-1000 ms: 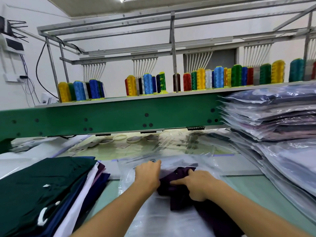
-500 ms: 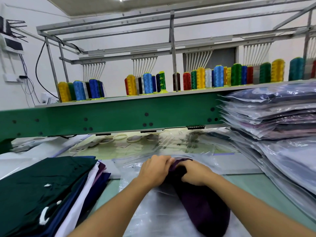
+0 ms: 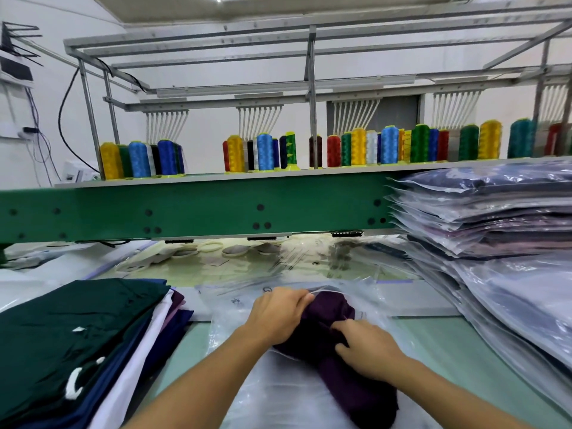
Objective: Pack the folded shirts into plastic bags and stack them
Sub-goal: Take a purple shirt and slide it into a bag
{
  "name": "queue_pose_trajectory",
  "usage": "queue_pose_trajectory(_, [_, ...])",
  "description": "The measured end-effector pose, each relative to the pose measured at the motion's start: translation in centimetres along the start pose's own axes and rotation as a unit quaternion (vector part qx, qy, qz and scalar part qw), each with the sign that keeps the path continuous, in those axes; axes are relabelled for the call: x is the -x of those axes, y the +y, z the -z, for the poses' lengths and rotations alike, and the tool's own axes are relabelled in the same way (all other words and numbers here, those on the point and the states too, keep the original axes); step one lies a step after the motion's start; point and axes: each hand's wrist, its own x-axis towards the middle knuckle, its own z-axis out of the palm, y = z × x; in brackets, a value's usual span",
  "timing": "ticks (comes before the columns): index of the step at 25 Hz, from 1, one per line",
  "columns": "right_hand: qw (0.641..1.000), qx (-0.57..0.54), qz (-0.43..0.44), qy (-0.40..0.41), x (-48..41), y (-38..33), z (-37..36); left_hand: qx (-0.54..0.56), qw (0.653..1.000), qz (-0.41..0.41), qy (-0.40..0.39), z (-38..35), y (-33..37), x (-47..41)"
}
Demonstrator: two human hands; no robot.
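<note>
— The hands?
— Left hand [image 3: 278,314] grips the clear plastic bag's [image 3: 232,320] mouth; right hand [image 3: 370,351] pinches the dark purple folded shirt [image 3: 332,309], half inside it.
— Where?
— Pale green table's [image 3: 458,345] near edge, between loose folded shirts [image 3: 77,320] and bagged stack [image 3: 495,212].

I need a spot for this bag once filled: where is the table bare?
Widest: the pale green table patch between the plastic bag with the purple shirt and the bagged stack on the right. A narrow strip lies between that bag and the folded shirt pile on the left. Under the green beam: crowded with hoops and loose bags.
</note>
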Motion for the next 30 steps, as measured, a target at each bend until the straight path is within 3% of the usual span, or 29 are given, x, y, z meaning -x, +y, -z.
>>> queue_pose_trajectory(5, [0.999,-0.034,0.022,0.028,-5.8,-3.1,0.9,0.046,0.998,-0.032,-0.017,1.2,-0.2,-0.9])
queue_pose_trajectory(12, [0.999,0.015,0.035,-0.011,-13.7,-5.3,-0.1,0.084,0.994,-0.068,0.003,3.7,-0.4,-1.6])
queue_pose_trajectory(15, [0.998,0.025,0.049,0.031,-14.7,-5.5,0.0,0.073,0.995,-0.073,-0.001,4.1,-0.4,-1.2])
queue_pose_trajectory(18, [0.993,-0.035,0.042,0.101,-14.0,-5.3,-0.6,0.069,0.995,-0.069,-0.008,4.4,-0.4,-0.7])
queue_pose_trajectory(21, [0.993,-0.078,0.078,0.049,-12.8,-4.7,-0.3,0.043,0.997,-0.063,-0.016,4.1,-0.6,0.0])
queue_pose_trajectory(24, [0.952,-0.298,0.071,0.017,-11.2,-2.8,-0.2,0.035,0.998,-0.054,-0.016,3.8,-0.9,0.8])
queue_pose_trajectory(25, [0.949,-0.311,0.045,0.005,-10.3,-2.3,-0.1,0.035,0.998,-0.051,-0.018,3.7,-0.9,1.0])
queue_pose_trajectory(26, [0.958,-0.288,0.021,-0.001,-9.8,-1.7,0.0,0.037,0.998,-0.048,-0.019,3.7,-0.9,1.1])
queue_pose_trajectory(28, [0.99,-0.137,-0.007,0.011,-9.3,-0.9,-0.1,0.042,0.998,-0.045,-0.02,3.7,-0.8,1.4])
queue_pose_trajectory(30, [0.999,0.0,-0.012,0.034,-8.3,-1.1,-0.2,0.032,0.998,-0.048,-0.021,3.4,-0.5,1.7])
